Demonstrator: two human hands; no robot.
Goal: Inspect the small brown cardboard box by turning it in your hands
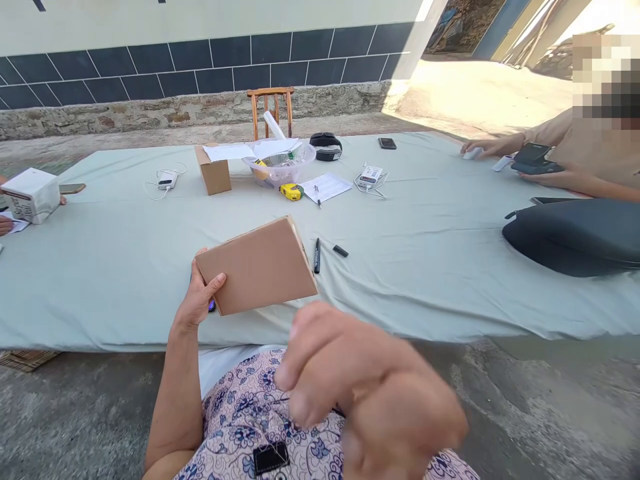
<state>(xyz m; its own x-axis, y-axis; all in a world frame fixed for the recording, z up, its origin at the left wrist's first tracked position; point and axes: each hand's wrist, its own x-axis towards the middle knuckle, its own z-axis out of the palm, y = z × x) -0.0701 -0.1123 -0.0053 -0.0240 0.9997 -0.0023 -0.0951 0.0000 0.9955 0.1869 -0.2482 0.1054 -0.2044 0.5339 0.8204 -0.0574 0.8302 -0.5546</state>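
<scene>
My left hand (200, 297) grips the left edge of a flat brown cardboard box (257, 265), thumb on top, and holds it tilted above the near side of the pale green cloth-covered table (425, 267). My right hand (370, 393) hovers close to the camera below the box, blurred by motion, with fingers curled loosely and nothing visible in it. A black pen (317, 255) and its cap (341, 251) lie on the cloth just right of the box.
Farther back stand a small cardboard box (214, 172), a clear bowl (280, 167), a yellow tape measure (291, 192), papers and power banks. A white box (30, 193) sits far left. Another person's hands (545, 175) hold a phone at right, near a dark bag (575, 233).
</scene>
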